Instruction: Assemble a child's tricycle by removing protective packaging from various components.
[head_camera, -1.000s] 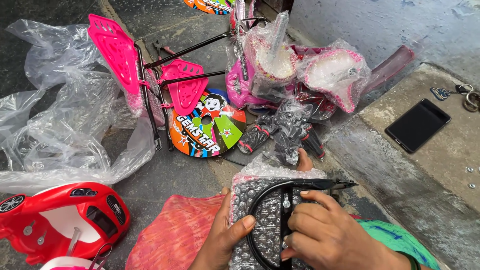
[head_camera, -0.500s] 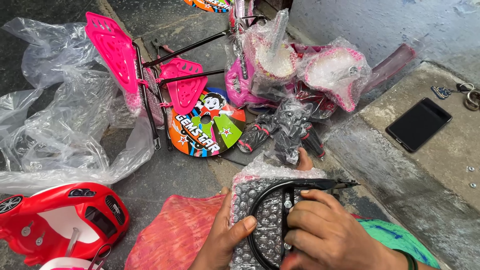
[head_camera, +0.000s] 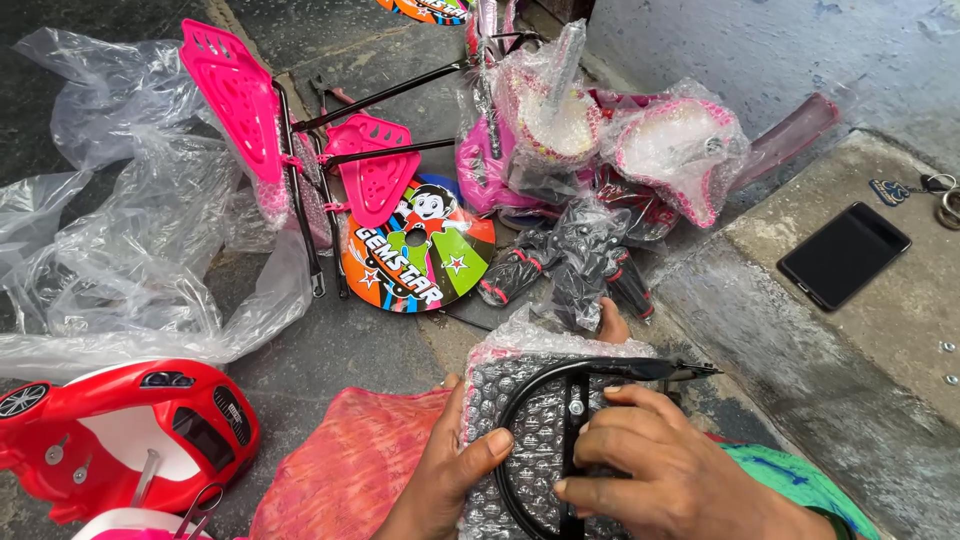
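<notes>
Bubble-wrapped part (head_camera: 520, 400) with black curved metal bracket (head_camera: 560, 400) sits gripped by left hand (head_camera: 450, 480) and right hand (head_camera: 660, 470); loose wrap could let the bracket slide off.

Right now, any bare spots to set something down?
Free: the concrete ledge around the phone, and the dark floor between the plastic sheet and the red toy car. Crowded: the middle, with pink seat parts, round sticker disc and wrapped parts. Both hands, left and right, hold the bubble-wrapped piece.
</notes>
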